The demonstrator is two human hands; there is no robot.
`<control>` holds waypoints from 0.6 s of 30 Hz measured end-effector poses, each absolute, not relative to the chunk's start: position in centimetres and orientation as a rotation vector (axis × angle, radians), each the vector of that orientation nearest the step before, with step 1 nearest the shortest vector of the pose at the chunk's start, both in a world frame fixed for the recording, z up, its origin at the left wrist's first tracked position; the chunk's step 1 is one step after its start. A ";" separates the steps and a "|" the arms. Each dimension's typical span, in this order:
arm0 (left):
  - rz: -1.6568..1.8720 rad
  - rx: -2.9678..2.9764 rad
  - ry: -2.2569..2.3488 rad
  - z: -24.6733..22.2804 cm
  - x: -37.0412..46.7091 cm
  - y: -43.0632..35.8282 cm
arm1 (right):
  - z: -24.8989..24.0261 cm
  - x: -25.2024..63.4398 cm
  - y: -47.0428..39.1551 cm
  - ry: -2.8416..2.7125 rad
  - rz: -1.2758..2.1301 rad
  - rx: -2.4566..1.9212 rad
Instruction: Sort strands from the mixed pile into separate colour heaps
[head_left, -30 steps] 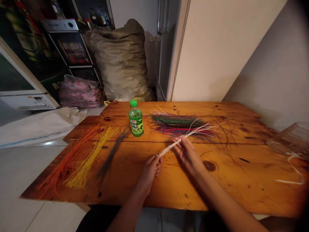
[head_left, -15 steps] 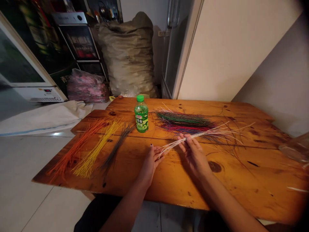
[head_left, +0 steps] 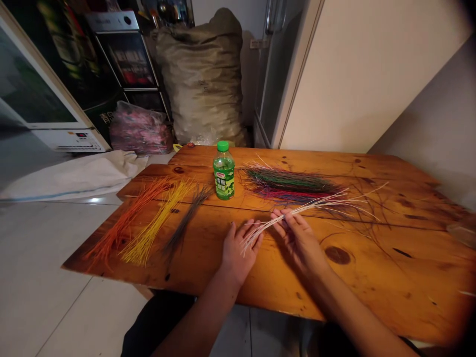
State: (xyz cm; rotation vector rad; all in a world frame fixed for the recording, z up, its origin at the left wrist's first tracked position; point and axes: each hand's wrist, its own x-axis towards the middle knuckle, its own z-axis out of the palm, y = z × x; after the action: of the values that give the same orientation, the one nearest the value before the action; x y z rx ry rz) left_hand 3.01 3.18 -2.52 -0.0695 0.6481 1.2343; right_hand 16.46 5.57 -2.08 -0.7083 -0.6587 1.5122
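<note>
My right hand (head_left: 300, 238) pinches a thin bundle of white wire-like strands (head_left: 316, 204) between thumb and fingers. The strands fan out toward the right, above the table. Their left ends reach over my left hand (head_left: 240, 255), whose fingers are spread and close on nothing that I can see; whether they touch the strands I cannot tell. Beyond my right hand lies a mixed pile of dark green, red and blue strands (head_left: 293, 181). To the left, separate bunches of grey strands (head_left: 189, 215), yellow strands (head_left: 158, 223) and orange strands (head_left: 128, 215) lie side by side.
A green-capped drink bottle (head_left: 223, 173) stands upright on the wooden table (head_left: 275, 287), between the grey bunch and the mixed pile. Behind the table are a large stuffed sack (head_left: 203, 84) and a plastic bag of pinkish things (head_left: 139, 130). A white sheet (head_left: 74, 173) lies on the floor at left.
My left hand has turned its back upward and spread its fingers under the strands' left ends. My right hand keeps its hold. The whole view has shifted slightly.
</note>
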 end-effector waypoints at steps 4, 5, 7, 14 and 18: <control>1.227 -0.028 0.670 -2.5 2.9 3.3 | -2.4 16.9 5.9 -0.752 1.443 -0.752; 1.229 -0.021 0.682 -2.5 2.9 3.3 | -2.5 17.0 6.0 -0.770 1.431 -0.760; 1.231 -0.017 0.699 -2.4 2.9 3.3 | -2.6 17.0 6.0 -0.799 1.424 -0.771; 1.219 -0.046 0.717 -2.4 2.9 3.3 | -2.8 16.8 5.7 -0.890 1.486 -0.776; 1.229 -0.045 0.716 -2.3 3.0 3.2 | -2.8 16.8 5.6 -0.942 1.501 -0.785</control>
State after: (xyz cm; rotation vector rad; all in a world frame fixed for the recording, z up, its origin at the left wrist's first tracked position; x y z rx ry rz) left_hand 2.96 3.24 -2.31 -0.0451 0.7159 1.2289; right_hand 16.78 5.59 -2.78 -0.7846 -0.9419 1.5008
